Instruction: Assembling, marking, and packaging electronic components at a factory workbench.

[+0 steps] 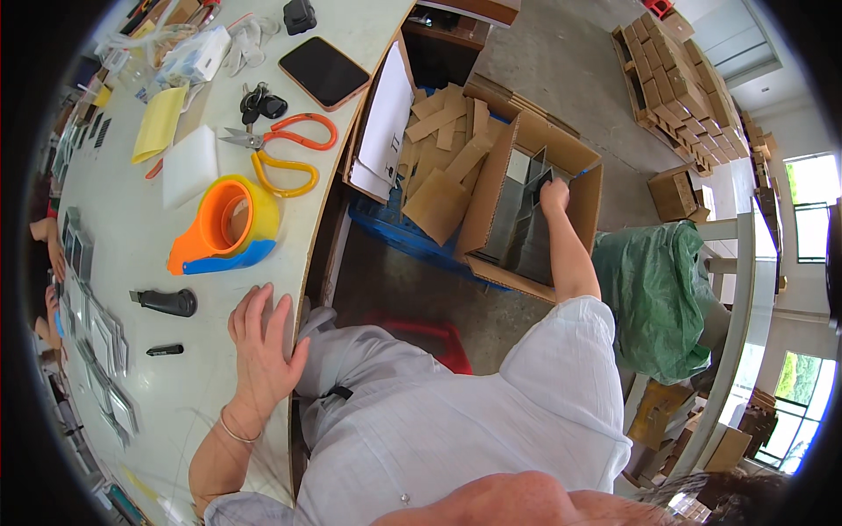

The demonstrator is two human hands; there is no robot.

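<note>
My left hand (266, 344) rests on the near edge of the white table (219, 386), fingers spread and holding nothing. A black utility knife (165, 302) and a short black cap-like piece (165, 350) lie to its left. Just beyond it stands an orange and blue tape dispenser (226, 230) with a yellow roll. My right arm stretches into an open cardboard box (485, 197) with upright dividers and grey flat pieces (524, 232) inside. There my right hand (554, 196) is closed at a small dark flat piece (541, 181); its fingertips are partly hidden.
Scissors (279, 151), keys (261, 105), a phone (324, 73) and a white foam block (189, 167) lie on the table. Cardboard scraps (443, 167) fill a blue crate (395, 230). A green sack (658, 302) stands right of the box. Other people's hands (51, 250) show far left.
</note>
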